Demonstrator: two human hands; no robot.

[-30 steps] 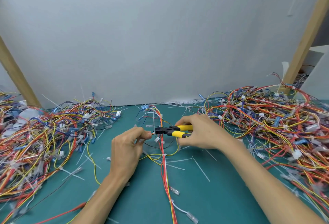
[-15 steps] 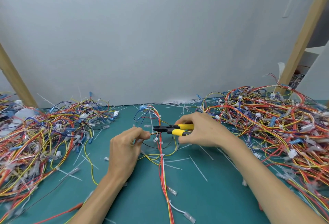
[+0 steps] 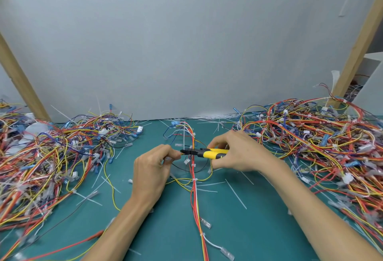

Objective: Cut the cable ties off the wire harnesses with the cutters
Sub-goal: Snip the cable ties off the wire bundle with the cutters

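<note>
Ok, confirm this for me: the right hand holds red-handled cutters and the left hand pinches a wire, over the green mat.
Wrong on colour: the head view shows the cutters have yellow handles, not red. The right hand holds them and the left hand pinches a wire, over the green mat.

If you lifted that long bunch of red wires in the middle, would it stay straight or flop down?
Probably floppy: the red wire harness bends and snakes along the green mat. It likely weighs little, being only thin wires. The white cable ties should keep the strands together, so it would dangle as one bunch.
</note>
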